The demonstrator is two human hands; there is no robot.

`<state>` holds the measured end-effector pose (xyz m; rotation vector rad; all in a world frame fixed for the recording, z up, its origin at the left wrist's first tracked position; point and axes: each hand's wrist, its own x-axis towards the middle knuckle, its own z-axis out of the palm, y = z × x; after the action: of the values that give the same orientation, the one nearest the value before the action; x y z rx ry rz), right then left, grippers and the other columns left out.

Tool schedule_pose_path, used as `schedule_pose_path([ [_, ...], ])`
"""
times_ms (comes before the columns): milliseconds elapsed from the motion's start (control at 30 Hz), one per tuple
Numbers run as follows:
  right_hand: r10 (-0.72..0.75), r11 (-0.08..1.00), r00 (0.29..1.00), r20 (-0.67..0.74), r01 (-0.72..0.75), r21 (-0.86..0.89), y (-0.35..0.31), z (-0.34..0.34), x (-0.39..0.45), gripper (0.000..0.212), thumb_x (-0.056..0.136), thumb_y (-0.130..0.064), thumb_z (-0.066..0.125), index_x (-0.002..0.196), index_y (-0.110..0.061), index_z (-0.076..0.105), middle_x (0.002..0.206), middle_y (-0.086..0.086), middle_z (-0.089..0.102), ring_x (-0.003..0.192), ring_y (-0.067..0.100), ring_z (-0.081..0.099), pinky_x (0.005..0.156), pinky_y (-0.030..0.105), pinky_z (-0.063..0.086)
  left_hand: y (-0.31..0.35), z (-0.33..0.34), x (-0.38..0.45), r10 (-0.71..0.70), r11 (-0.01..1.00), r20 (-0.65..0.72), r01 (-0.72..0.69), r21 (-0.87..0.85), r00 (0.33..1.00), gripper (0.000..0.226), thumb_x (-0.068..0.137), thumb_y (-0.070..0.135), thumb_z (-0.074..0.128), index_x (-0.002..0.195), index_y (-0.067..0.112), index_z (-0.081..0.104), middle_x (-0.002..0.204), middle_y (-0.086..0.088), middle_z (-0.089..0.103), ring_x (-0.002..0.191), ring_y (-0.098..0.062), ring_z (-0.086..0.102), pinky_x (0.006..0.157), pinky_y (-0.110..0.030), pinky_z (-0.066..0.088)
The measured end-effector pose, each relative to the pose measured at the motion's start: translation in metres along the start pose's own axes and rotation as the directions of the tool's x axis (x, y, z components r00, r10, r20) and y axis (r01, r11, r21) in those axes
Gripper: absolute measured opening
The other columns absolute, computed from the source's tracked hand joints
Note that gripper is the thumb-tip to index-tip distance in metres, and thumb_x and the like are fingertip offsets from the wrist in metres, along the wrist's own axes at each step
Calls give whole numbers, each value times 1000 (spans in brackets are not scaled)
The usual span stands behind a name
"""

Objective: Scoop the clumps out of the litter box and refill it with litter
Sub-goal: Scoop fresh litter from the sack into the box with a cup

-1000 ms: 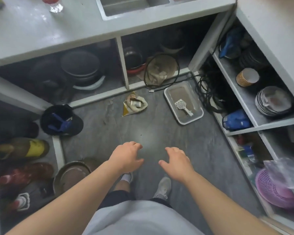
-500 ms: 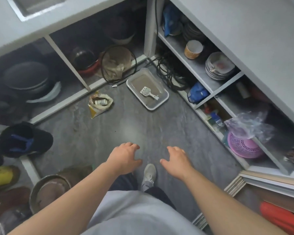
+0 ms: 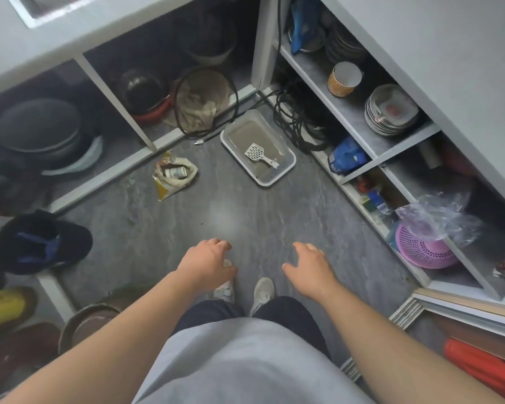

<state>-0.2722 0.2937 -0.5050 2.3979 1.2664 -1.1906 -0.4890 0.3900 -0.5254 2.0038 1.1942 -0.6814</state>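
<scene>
Grey litter box [image 3: 286, 166] sat on floor [image 3: 222, 217] in cabinet corner, white scoop [image 3: 257, 154] inside; perhaps litter bag [image 3: 174, 177] just beside. Left hand [image 3: 206, 263], right hand [image 3: 311, 266]: grip loose, empty.

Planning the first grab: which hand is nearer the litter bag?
Left. The left hand is below the litter bag, slightly right of it; the right hand is farther right.
</scene>
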Motion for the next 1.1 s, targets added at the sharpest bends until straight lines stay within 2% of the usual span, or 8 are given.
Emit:
schedule_pose_path([
  [300, -45, 998, 998, 39, 46, -36, 3, -19, 33, 62, 96, -37, 54, 151, -14, 37, 151, 9, 43, 138, 30, 39, 112, 41, 36, 18, -17, 20, -27, 999, -5, 26, -45, 1000, 64, 93, 54, 54, 148, 24, 43, 146, -3, 50, 132, -26, 47, 107, -39, 42],
  [667, -197, 978, 976, 93, 202, -46, -14, -65, 102, 61, 94, -34, 55, 149, -13, 40, 148, 10, 45, 135, 30, 39, 109, 42, 39, 43, -44, 39, -178, 975, -64, 167, -146, 982, 63, 92, 51, 55, 148, 23, 43, 148, -3, 48, 137, -25, 43, 109, -39, 38],
  [867, -192, 970, 968, 161, 212, -120, -46, -64, 123, 56, 93, -33, 54, 144, -13, 44, 142, 11, 49, 132, 31, 42, 109, 43, 39, 13, -45, 54, -234, 949, -41, 219, -228, 971, 59, 91, 52, 53, 143, 23, 48, 142, -1, 52, 133, -25, 45, 107, -38, 40],
  [1000, -160, 970, 972, 171, 187, -155, -79, -68, 133, 51, 93, -33, 54, 139, -12, 47, 140, 10, 49, 131, 31, 42, 107, 43, 40, -22, -60, 66, -220, 948, -20, 208, -241, 975, 56, 89, 53, 54, 135, 21, 53, 136, -2, 55, 129, -25, 48, 104, -40, 43],
  [1100, -159, 968, 973, 166, 187, -170, -105, -75, 142, 51, 94, -32, 52, 141, -12, 46, 141, 9, 48, 131, 30, 41, 106, 42, 40, -46, -82, 76, -211, 946, -50, 191, -262, 976, 55, 90, 50, 54, 137, 21, 52, 138, -2, 54, 130, -25, 47, 104, -39, 42],
])
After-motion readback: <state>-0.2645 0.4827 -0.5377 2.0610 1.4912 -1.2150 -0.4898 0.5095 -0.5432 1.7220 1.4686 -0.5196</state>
